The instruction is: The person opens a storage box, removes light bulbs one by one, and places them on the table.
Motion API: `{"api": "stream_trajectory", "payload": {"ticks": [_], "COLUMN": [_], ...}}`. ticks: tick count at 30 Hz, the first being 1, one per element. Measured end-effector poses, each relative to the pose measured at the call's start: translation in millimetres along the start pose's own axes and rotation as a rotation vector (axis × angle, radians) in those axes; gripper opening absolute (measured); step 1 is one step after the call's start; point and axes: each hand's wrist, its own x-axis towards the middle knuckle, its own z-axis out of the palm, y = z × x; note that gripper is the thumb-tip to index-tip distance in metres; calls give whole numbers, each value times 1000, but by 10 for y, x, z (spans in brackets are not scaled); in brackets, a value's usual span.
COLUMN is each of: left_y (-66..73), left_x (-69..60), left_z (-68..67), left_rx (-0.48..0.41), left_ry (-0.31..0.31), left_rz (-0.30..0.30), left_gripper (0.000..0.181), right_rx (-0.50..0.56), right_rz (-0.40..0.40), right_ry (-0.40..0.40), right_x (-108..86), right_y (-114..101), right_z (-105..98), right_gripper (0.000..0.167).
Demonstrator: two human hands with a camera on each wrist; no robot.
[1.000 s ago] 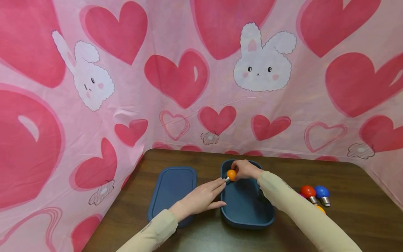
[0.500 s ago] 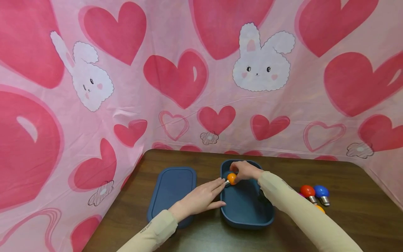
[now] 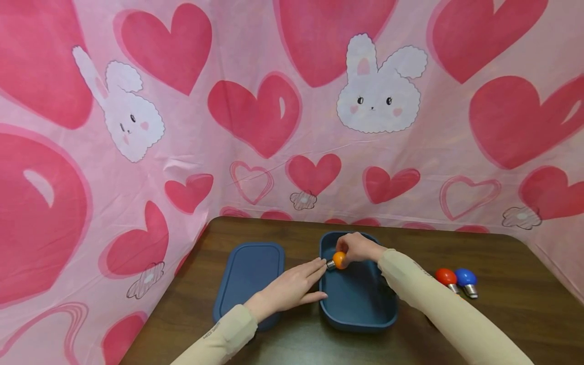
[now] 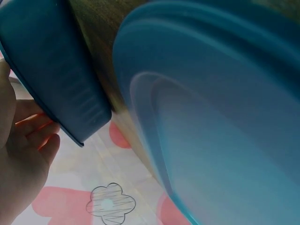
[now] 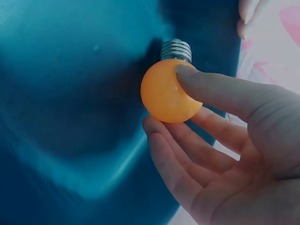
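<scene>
My right hand (image 3: 358, 247) pinches an orange light bulb (image 3: 339, 260) inside the far part of a dark blue box (image 3: 360, 299). In the right wrist view the thumb lies on the glass of the bulb (image 5: 164, 93), fingers on its other side, and the threaded metal base points away from the palm. My left hand (image 3: 292, 286) rests its extended fingers on the box's left rim, their tips close to the bulb's base. From the left wrist view, the fingers of the left hand (image 4: 23, 154) lie along the rim of the box (image 4: 56, 61).
A flat blue lid (image 3: 251, 279) lies on the brown wooden table (image 3: 292, 344), left of the box. Right of the box, a red bulb (image 3: 444, 276) and a blue bulb (image 3: 466, 277) lie partly beside my right sleeve. A heart-patterned pink cloth (image 3: 319, 126) hangs behind.
The orange bulb has tipped from slanted to nearly level and shifted slightly right and nearer, along with my right hand. My right sleeve now covers more of the loose bulbs. My left hand stays put.
</scene>
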Motion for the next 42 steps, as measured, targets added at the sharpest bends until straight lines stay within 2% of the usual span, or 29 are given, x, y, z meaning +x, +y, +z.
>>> {"api": "stream_trajectory", "payload": {"ticks": [12,19,27,35,42], "left_y": [2,1,-1,-6,11], "left_x": [-12,-12,-3,0,-1], "left_z": [-2,-6,-8,-3,-22], "left_rx": [-7,-22,-32,-21,-40], "left_ry": [6,-3,-14,-9,-29], "left_rz": [-6,-7,5,9,-1], "left_gripper": [67,67,67,67,68], "right_rx": [-4,42,33,47,65], "right_rz": [-76,-95,-86,-30,-2], "right_ry": [88,150,236,299,350], "right_x": [-290,-498,-796,-1066,-1295], "right_y": [67,144,250,389,533], "right_z": [-148,-236,-330,-417,-398], "right_gripper": [33,32,34,35,35]}}
